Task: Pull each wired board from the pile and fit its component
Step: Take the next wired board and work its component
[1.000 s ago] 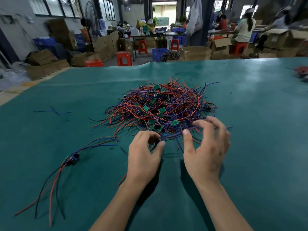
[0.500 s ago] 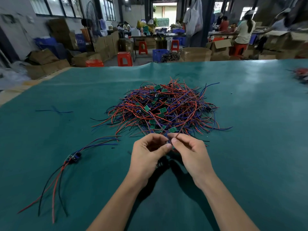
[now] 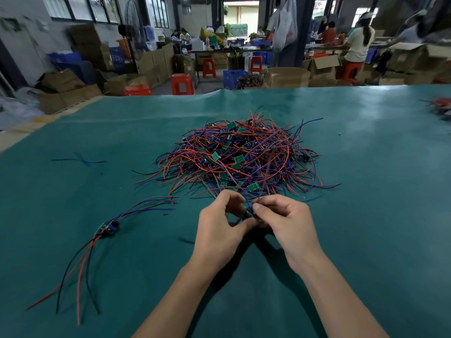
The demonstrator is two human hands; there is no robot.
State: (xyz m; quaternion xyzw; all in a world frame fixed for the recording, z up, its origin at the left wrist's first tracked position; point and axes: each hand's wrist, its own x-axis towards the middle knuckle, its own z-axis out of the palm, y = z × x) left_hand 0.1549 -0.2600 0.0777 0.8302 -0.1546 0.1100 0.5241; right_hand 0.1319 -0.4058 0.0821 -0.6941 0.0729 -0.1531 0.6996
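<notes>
We count one pile of red, blue and black wired boards on one bench; boards in it too tangled to number. One finished board lies apart. Two hands. Four red stools.

The part between both hands is mostly hidden, perhaps a board.

Both hands at wire pile

Red stools, cardboard boxes, blue crate behind.
</notes>
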